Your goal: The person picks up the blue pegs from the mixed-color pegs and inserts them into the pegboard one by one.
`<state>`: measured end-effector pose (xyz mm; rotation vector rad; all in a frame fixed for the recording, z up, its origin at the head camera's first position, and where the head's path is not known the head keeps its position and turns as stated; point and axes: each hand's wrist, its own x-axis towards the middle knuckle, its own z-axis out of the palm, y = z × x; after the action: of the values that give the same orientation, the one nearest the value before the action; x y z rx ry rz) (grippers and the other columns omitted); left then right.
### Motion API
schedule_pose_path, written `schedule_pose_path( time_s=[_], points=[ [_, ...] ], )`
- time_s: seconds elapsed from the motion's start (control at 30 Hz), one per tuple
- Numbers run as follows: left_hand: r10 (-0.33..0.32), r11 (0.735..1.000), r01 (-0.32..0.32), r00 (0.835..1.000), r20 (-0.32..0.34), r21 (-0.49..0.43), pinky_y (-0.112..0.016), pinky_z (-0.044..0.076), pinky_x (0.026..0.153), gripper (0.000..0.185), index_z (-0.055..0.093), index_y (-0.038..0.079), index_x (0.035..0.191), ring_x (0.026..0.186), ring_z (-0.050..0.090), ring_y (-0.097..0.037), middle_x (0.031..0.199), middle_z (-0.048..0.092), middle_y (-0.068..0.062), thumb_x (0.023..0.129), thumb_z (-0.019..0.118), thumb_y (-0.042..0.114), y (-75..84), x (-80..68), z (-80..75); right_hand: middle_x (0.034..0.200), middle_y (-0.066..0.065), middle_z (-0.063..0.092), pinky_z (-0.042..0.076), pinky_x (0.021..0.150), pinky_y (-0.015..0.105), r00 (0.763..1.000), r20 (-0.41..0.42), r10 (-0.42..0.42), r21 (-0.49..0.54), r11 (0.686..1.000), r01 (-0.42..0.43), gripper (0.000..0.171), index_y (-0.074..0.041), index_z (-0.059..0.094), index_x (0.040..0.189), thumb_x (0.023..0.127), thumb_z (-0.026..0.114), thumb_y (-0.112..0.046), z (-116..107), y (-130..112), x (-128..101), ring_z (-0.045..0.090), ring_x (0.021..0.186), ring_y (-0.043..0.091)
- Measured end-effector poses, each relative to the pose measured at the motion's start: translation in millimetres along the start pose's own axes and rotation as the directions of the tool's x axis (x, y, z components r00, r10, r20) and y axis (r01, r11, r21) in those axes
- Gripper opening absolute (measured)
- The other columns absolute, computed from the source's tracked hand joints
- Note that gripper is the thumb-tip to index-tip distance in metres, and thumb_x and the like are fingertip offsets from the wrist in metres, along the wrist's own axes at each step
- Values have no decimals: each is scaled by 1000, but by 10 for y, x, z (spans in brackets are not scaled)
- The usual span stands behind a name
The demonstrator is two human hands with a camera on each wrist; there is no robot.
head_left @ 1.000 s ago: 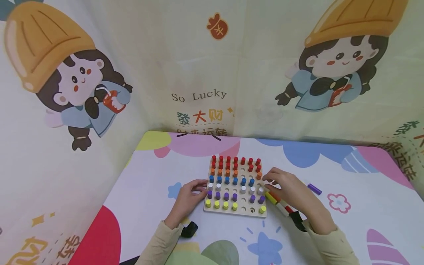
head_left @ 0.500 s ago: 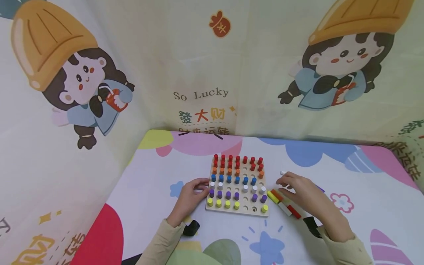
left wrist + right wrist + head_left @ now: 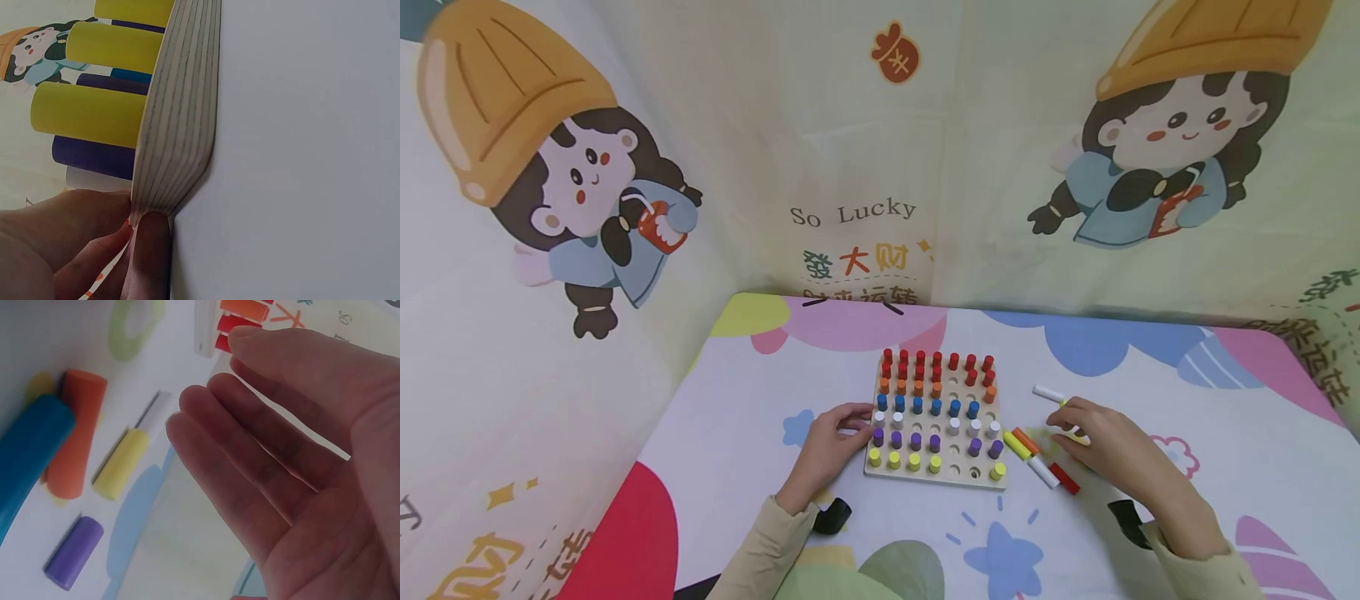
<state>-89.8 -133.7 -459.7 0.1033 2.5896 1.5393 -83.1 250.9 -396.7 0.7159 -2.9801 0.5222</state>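
A wooden pegboard (image 3: 935, 482) with coloured rows of pegs stands on the table in the head view. My left hand (image 3: 829, 450) grips its left edge, the fingers meeting the board's corner in the left wrist view. My right hand (image 3: 1116, 450) hovers right of the board, fingers loosely bent and apart, nothing between them. Around it lie loose pegs: a white peg (image 3: 1048, 392), an orange peg (image 3: 1027, 441), a yellow peg (image 3: 1017, 446) and a red peg (image 3: 1064, 478). The right wrist view also has a blue peg (image 3: 28, 459) and a purple peg (image 3: 74, 553).
Another white peg (image 3: 1043, 472) lies between the yellow and red ones. Several holes in the board hold no peg. The printed table cover (image 3: 760, 383) meets a patterned cloth wall (image 3: 985, 150) at the back and left.
My right hand has drawn away from the board's right edge, moving right over the loose pegs. The far white peg has come into sight, and the purple peg is now hidden in the head view.
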Motion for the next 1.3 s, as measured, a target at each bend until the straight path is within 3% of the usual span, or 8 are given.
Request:
schedule_pose_path(
  time_s=[0.4,0.63,0.93,1.1,1.3],
  points=[
    [9,1000,-9,1000,3,5,-20,56,79,34,66,13,126,99,66,-15,115,69,-3,93,70,19,-15,23,10,89,-5,66,55,64,32,998,34,55,8,998,-56,25,-10,73,98,76,84,-9,-9,92,-125,64,77,12],
    [-6,1000,6,1000,-2,17,-21,56,79,34,67,14,126,98,65,-14,114,69,-2,93,70,21,-33,17,14,89,-9,64,56,67,34,1000,-1,31,-3,1000,-31,25,-12,73,97,75,85,-13,-1,158,-210,67,81,16],
    [0,1000,0,1000,-1,11,-23,56,80,34,67,13,126,98,66,-15,114,69,-2,93,70,20,-22,20,19,82,-15,60,51,60,25,998,-63,10,3,1000,-10,24,-16,73,90,71,88,-14,50,257,-280,60,72,4],
    [-6,1000,6,1000,2,14,-23,56,80,34,66,13,126,97,65,-14,113,69,-2,93,70,20,-23,22,27,82,-16,61,54,63,27,999,3,53,35,998,-53,25,-17,72,89,71,88,-13,74,288,-304,60,73,3],
    [-7,1000,7,1000,-5,20,-22,56,80,33,67,14,126,97,65,-14,113,69,-1,93,70,20,-29,15,19,83,-16,61,57,66,28,999,34,35,64,997,-37,25,-18,71,87,70,88,-9,80,331,-300,62,75,4]
  ],
)
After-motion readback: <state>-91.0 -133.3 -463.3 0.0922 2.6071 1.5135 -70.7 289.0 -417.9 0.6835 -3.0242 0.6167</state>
